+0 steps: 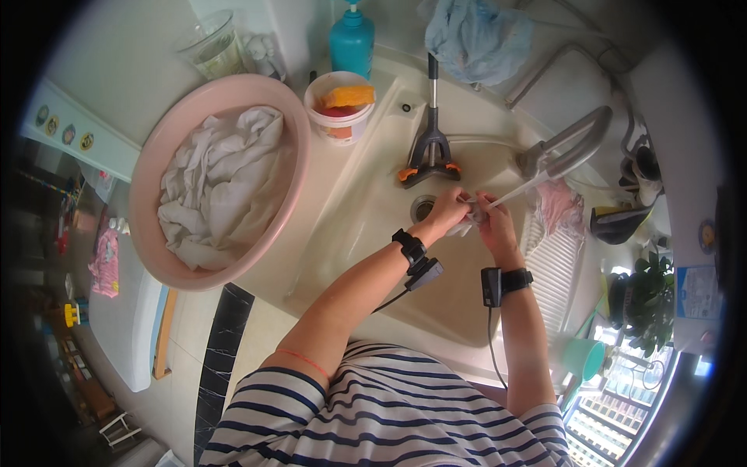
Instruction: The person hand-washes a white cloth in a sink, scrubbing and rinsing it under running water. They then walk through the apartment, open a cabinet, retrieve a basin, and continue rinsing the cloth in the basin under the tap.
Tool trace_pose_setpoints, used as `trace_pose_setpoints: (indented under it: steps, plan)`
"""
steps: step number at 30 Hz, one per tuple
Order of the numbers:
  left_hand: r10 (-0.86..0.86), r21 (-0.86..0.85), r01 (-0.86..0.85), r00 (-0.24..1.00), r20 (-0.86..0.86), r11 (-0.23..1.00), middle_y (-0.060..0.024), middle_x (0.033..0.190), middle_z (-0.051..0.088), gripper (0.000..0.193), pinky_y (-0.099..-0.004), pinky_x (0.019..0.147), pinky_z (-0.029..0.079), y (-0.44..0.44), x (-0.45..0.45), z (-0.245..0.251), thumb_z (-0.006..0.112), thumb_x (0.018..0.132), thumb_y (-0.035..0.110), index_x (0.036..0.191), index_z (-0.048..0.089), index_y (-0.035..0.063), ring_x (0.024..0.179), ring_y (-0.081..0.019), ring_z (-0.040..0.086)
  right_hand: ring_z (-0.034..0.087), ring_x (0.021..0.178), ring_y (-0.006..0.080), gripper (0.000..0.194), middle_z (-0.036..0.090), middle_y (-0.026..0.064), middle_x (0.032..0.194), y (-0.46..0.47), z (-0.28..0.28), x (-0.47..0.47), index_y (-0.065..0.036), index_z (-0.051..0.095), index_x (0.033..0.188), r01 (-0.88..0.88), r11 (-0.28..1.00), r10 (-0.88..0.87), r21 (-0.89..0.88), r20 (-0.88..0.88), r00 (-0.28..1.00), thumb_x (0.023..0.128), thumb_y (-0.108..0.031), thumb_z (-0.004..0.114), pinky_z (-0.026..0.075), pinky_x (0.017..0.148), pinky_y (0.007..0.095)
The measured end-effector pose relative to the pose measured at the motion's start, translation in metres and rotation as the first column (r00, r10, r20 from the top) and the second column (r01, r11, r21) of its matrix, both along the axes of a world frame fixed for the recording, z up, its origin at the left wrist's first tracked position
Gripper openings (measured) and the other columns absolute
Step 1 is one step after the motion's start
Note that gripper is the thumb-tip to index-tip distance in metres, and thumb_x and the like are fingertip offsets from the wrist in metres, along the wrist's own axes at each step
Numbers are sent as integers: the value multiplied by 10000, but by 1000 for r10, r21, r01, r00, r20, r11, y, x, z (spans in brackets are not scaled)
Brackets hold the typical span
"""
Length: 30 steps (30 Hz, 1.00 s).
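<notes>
My left hand (448, 212) and my right hand (496, 223) meet over the laundry sink (408, 274), both gripping a small wet, whitish cloth (475, 213). Fingers hide most of the cloth, and a loose end hangs below them. From the grey faucet (575, 153) a stream of water (518, 191) runs down to the cloth and my right hand. Just left of my left hand is the sink's drain (424, 207). A mop-like tool (432, 143) with a dark head and orange clips leans in the sink behind my hands.
A pink basin (300, 192) of white fabric (224, 187) stands on the left counter. Behind are a white bucket (340, 125) and a teal pump bottle (352, 44). Pink cloth (559, 207) lies on the ribbed washboard (545, 280). Cables hang from both wrist straps.
</notes>
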<state>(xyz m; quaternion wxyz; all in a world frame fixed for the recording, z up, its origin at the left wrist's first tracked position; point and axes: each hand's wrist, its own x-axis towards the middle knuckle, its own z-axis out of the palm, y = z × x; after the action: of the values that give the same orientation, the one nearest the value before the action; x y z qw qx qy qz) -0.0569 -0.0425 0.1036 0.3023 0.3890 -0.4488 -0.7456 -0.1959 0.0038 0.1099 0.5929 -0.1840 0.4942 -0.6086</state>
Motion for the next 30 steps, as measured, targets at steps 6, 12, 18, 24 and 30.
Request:
trace_pose_setpoints:
  steps: [6,12,18,24,30]
  plan:
    - [-158,37,162,983,-97,986,-24,820,567,209,-289,699,437,-14,3,-16,545,797,234,901,561,53,772,-116,537,578,840,163,235,595,76,914,10,11,-3,17,538,1031,-253,961,224,-116,-213,951,798,-11,550,453,722,258]
    - [80,386,7,975,-208,922,-56,1005,581,467,-380,868,370,7,-9,-43,421,865,450,1121,516,71,943,-152,511,587,736,164,184,602,60,823,7,-33,-26,-8,587,952,-110,986,140,124,-272,952,777,-19,529,446,637,268]
    - [180,559,212,806,-564,802,-100,1092,532,525,-343,831,421,32,-29,-102,365,889,507,1133,453,50,961,-230,528,554,615,158,137,593,57,725,23,-51,21,-44,607,822,92,996,-90,10,349,933,803,-177,582,437,564,283]
    - [285,661,29,888,-361,750,-64,848,560,333,-331,663,454,31,-50,-112,377,907,363,866,523,66,774,-195,546,584,748,391,387,605,225,760,13,-62,36,-1,615,759,249,940,168,232,-952,254,837,-360,495,451,649,422]
    - [190,597,54,922,-338,800,-39,763,520,209,-296,534,394,47,-13,-70,440,867,264,791,510,81,669,-149,503,580,782,410,440,601,248,778,11,-56,48,20,632,805,272,908,250,319,-932,261,833,-388,467,449,705,447]
